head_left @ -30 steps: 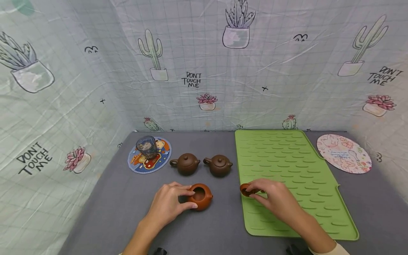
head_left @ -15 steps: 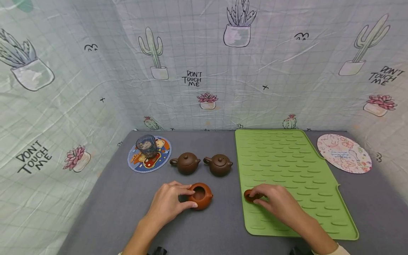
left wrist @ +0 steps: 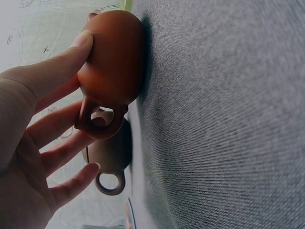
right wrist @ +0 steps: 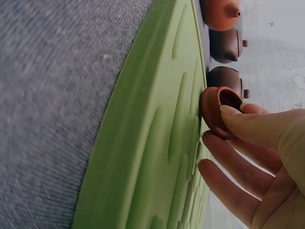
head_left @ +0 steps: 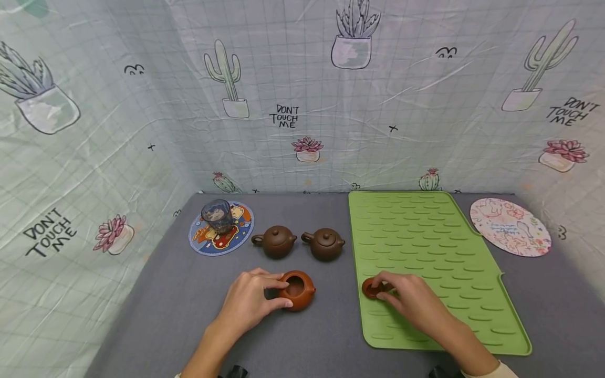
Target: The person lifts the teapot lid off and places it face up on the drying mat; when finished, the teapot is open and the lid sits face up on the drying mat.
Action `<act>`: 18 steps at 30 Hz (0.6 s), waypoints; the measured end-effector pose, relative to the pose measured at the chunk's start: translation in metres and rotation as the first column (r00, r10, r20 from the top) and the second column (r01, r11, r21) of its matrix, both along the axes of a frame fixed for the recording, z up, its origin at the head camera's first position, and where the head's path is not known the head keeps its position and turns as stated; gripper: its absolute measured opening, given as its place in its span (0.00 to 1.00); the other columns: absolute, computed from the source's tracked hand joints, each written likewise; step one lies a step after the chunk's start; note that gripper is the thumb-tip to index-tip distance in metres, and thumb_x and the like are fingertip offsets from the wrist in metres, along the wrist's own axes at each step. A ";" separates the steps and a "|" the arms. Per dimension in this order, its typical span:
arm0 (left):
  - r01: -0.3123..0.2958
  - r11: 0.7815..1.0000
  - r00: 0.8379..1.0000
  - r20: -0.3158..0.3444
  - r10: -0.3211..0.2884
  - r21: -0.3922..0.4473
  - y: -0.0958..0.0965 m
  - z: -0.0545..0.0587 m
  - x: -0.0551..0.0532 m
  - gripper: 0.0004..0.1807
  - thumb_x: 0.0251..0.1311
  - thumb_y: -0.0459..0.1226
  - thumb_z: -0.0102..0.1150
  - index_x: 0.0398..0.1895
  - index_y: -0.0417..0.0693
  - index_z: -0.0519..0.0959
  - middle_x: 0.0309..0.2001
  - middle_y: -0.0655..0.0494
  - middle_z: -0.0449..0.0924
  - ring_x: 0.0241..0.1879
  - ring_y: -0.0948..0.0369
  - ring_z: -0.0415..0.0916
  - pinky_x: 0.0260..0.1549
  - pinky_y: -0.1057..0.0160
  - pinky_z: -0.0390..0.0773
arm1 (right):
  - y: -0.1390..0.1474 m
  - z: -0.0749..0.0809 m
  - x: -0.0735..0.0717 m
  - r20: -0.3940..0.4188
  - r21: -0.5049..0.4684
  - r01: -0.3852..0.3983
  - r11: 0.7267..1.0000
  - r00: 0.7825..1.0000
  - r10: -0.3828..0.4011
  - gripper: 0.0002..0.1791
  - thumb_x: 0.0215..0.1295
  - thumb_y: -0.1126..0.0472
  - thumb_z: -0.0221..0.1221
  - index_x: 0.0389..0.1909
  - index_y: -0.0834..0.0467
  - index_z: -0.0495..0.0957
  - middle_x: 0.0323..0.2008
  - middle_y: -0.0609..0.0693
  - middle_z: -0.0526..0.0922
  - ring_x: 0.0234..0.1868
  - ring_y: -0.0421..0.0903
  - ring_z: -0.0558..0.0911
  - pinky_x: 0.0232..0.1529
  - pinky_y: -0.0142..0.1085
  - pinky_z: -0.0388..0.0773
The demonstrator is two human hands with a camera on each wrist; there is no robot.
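Note:
An orange-brown clay teapot (head_left: pixel 302 300) without its lid stands on the grey table, its opening facing up and spout to the right. My left hand (head_left: pixel 248 298) holds it between thumb and fingers at the rim; in the left wrist view the teapot's loop handle (left wrist: pixel 116 125) shows beside the fingers. Over the left edge of the green mat, my right hand (head_left: pixel 408 294) pinches the matching teapot lid (head_left: pixel 367 287) by its raised inner ring. The lid (right wrist: pixel 209 109) is upside down, hollow side up, low against the mat in the right wrist view.
Two dark brown lidded teapots, a left one (head_left: pixel 278 243) and a right one (head_left: pixel 326 245), stand behind the orange-brown one. At the back left a glass (head_left: pixel 217 216) sits on a blue round mat (head_left: pixel 200 247). Right of the ridged green mat (head_left: pixel 416 226) lies a pink floral mat (head_left: pixel 510 228).
My right hand has brought the teapot lid slightly right and down, from the green mat's edge onto its ridged surface. The left hand and the teapot have stayed in place.

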State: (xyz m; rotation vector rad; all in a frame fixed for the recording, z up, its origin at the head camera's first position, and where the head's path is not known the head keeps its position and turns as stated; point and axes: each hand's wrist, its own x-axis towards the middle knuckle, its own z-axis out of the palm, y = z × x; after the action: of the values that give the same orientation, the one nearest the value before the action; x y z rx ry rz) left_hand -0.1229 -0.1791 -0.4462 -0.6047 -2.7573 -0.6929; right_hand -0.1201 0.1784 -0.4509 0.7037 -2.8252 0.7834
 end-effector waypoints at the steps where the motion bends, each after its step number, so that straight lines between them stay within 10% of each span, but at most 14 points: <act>1: 0.001 1.000 1.000 0.002 -0.001 -0.001 0.000 0.000 0.000 0.19 0.38 0.52 0.83 0.37 0.60 0.93 0.45 0.62 0.92 0.44 0.63 0.87 0.42 0.59 0.86 | 0.000 0.000 0.000 0.013 -0.009 -0.002 1.000 1.000 0.002 0.13 0.56 0.65 0.73 0.38 0.46 0.83 0.37 0.42 0.91 0.36 0.38 0.89 0.36 0.31 0.85; 18: -0.020 1.000 0.999 0.029 0.021 -0.001 0.001 0.002 0.000 0.19 0.38 0.51 0.83 0.37 0.61 0.93 0.44 0.63 0.92 0.44 0.63 0.86 0.43 0.59 0.86 | 0.006 0.003 -0.013 0.230 -0.071 0.004 0.997 0.973 0.013 0.10 0.62 0.64 0.69 0.43 0.52 0.84 0.41 0.45 0.90 0.38 0.41 0.90 0.39 0.29 0.85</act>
State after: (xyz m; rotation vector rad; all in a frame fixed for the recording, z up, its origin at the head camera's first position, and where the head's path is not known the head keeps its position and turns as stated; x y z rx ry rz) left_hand -0.1225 -0.1781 -0.4444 -0.5702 -2.7863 -0.7014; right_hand -0.1328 0.1842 -0.4475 0.6472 -2.9814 1.0229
